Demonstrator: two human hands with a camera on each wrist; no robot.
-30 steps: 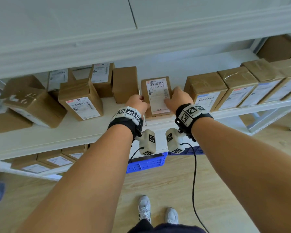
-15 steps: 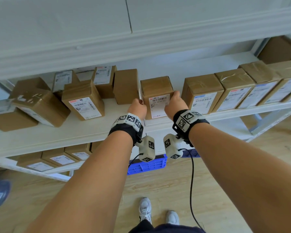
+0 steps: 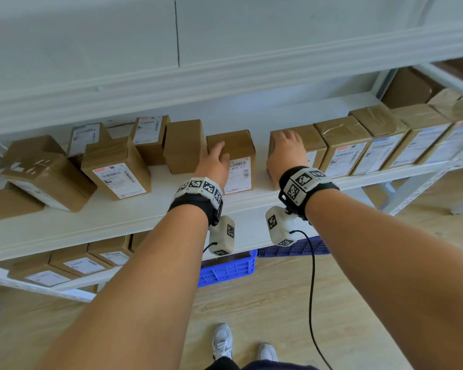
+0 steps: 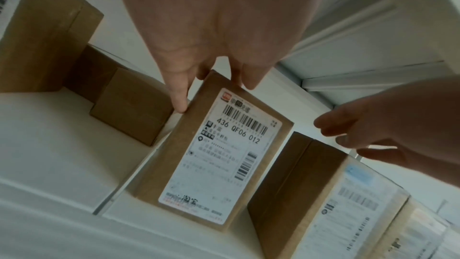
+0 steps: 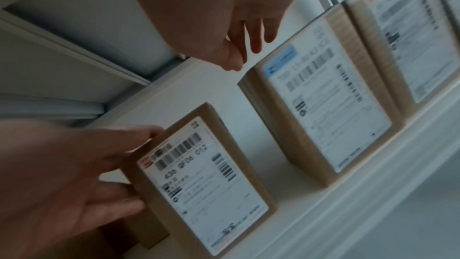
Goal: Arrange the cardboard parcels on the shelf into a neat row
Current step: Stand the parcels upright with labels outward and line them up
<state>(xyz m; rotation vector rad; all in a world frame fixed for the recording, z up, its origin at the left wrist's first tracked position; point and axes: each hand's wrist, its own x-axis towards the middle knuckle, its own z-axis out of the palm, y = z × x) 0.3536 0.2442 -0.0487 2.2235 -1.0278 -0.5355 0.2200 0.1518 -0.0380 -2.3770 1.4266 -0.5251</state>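
A cardboard parcel with a white label reading 436 QF06 012 stands upright near the shelf's front edge. My left hand grips its top left corner, thumb on top and fingers down the left side. A gap separates it from the blue-labelled parcel, the left end of a tight row. My right hand is over that parcel's top left corner with loose fingers, holding nothing.
Loose parcels lie askew to the left, and a plain one stands just behind my left hand. The upper shelf board hangs low overhead. More parcels fill the lower shelf, with a blue crate on the floor.
Both hands tipped the labelled parcel from leaning back to upright. The right hand then let go and moved right to the row's end parcel. The left hand stayed on the parcel.
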